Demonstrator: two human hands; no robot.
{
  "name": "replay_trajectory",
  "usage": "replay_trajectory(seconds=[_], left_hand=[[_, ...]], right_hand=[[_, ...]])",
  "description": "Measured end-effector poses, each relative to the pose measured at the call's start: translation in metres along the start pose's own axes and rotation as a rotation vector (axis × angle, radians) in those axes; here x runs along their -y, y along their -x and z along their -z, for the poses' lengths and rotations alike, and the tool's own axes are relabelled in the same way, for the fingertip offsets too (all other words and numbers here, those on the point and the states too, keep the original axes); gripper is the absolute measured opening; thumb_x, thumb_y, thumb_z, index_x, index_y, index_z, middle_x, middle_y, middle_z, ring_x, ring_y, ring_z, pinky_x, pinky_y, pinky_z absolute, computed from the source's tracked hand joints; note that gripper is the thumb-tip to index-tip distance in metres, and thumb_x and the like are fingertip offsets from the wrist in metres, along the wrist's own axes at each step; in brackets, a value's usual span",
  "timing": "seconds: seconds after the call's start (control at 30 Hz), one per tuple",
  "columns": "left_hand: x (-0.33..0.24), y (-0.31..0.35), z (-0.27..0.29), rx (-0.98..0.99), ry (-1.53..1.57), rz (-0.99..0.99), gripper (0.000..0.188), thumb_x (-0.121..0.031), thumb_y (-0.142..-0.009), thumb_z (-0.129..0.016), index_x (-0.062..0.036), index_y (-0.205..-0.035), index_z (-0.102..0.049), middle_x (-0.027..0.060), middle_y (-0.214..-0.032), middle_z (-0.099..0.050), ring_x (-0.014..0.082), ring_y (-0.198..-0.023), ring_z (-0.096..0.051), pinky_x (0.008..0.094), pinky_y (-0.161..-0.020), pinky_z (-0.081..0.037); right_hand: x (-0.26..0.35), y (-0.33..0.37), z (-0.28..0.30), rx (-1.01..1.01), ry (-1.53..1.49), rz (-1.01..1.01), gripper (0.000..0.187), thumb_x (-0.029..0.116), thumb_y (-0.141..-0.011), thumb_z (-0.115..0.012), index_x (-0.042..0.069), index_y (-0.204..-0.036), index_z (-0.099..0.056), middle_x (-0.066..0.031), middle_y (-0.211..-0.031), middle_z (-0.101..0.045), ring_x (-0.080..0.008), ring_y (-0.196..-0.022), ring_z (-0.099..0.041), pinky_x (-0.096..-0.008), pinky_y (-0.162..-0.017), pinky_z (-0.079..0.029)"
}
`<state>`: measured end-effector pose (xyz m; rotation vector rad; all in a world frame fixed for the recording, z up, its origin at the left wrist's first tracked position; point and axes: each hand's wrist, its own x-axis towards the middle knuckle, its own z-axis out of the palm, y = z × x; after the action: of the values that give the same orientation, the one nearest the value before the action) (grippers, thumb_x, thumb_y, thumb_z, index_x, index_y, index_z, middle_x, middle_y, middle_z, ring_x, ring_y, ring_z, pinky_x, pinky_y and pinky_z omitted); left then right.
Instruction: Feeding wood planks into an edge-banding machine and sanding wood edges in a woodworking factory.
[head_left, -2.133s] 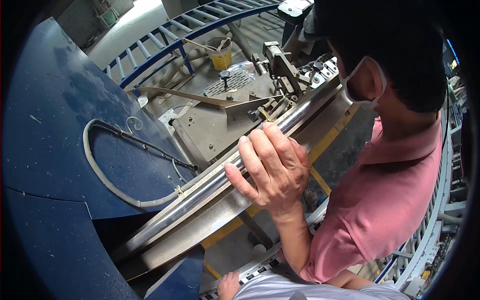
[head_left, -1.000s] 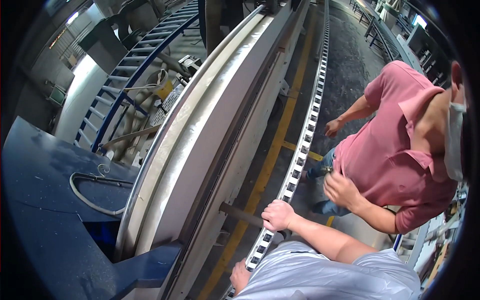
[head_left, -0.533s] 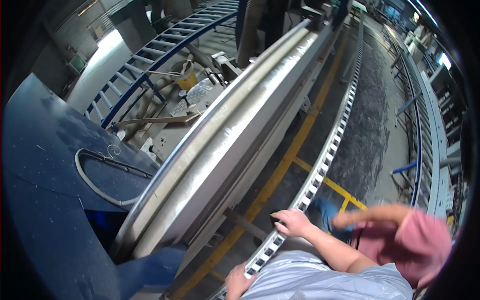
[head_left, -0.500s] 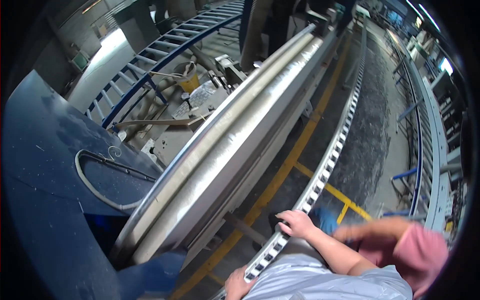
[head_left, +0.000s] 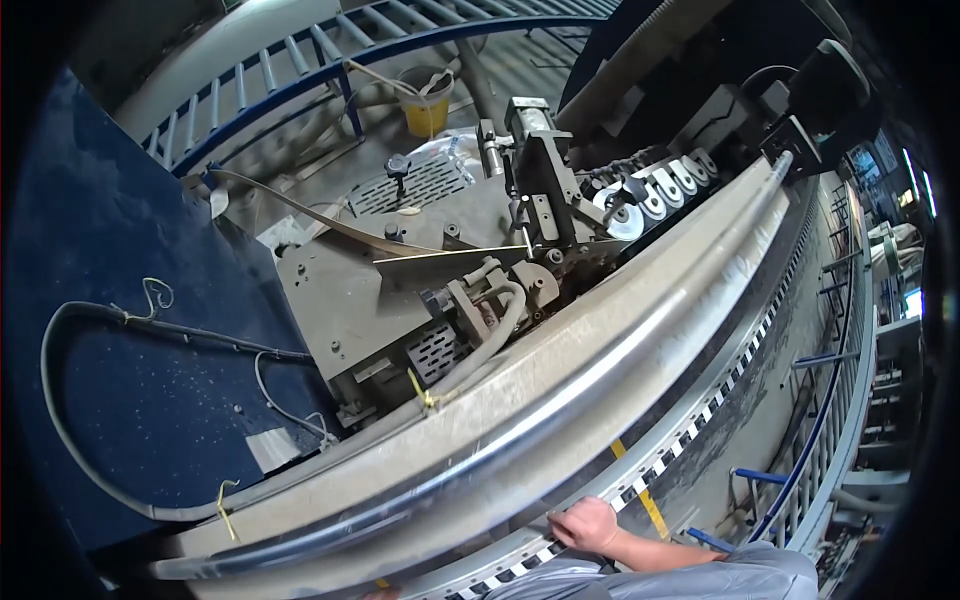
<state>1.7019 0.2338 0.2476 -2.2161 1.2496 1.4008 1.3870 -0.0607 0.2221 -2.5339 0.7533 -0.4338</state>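
Observation:
A long, narrow metal rail (head_left: 640,478) with a row of black-and-white squares along it runs from the bottom edge toward the far right. My right hand (head_left: 587,527) is closed on this rail near the bottom, its fingers curled over the edge, and the forearm reaches in from the lower right. Only a sliver of my left hand (head_left: 383,594) shows at the bottom edge beside the rail's near end; its fingers are hidden. Just beyond the rail lies a long, shiny metal beam (head_left: 540,410) along the side of a machine.
Behind the beam is a grey machine bed (head_left: 370,290) with clamps, a hose and white rollers (head_left: 655,205). A blue cabinet (head_left: 150,330) with a loose cable stands at left. Farther back are a roller conveyor (head_left: 300,70) and a yellow bucket (head_left: 427,112). Blue-framed racking (head_left: 835,440) runs along the right.
The view has swung left and closer to the machine. My right hand stays on the rail; my left hand has mostly slipped below the frame. Another person's pink sleeve has left the view.

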Motion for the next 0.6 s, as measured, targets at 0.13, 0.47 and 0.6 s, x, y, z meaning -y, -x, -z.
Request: replay_trajectory(seconds=[0.13,0.47,0.6], left_hand=[[-0.018,-0.005,0.014,0.030,-0.004,0.000,0.073,-0.049,-0.067,-0.076,-0.0153,-0.129,-0.056,0.0148,-0.126,-0.059,0.0351,-0.116,-0.054,0.0516,-0.096,-0.042],[-0.008,0.002,-0.001,-0.061,-0.002,-0.007,0.071,-0.052,-0.069,-0.073,-0.0161,-0.128,-0.057,0.0133,-0.125,-0.059,0.0339,-0.117,-0.054,0.0495,-0.097,-0.042],[-0.010,0.004,-0.005,-0.168,-0.015,-0.036,0.066,-0.050,-0.071,-0.071,-0.0154,-0.125,-0.059,0.0135,-0.123,-0.060,0.0335,-0.116,-0.054,0.0486,-0.096,-0.043]], right_hand=[[-0.010,0.000,0.002,0.062,0.000,0.043,0.016,0.017,-0.071,-0.075,0.011,-0.083,-0.068,0.0026,-0.055,-0.048,-0.0150,-0.048,-0.049,-0.0293,-0.047,-0.039],[-0.007,0.003,-0.001,0.027,-0.009,0.041,0.014,0.015,-0.070,-0.076,0.011,-0.081,-0.067,0.0011,-0.056,-0.052,-0.0161,-0.049,-0.053,-0.0301,-0.047,-0.040],[-0.001,0.001,0.007,-0.015,-0.010,0.034,0.014,0.013,-0.070,-0.076,0.010,-0.080,-0.067,-0.0007,-0.055,-0.053,-0.0179,-0.048,-0.054,-0.0321,-0.046,-0.042]])
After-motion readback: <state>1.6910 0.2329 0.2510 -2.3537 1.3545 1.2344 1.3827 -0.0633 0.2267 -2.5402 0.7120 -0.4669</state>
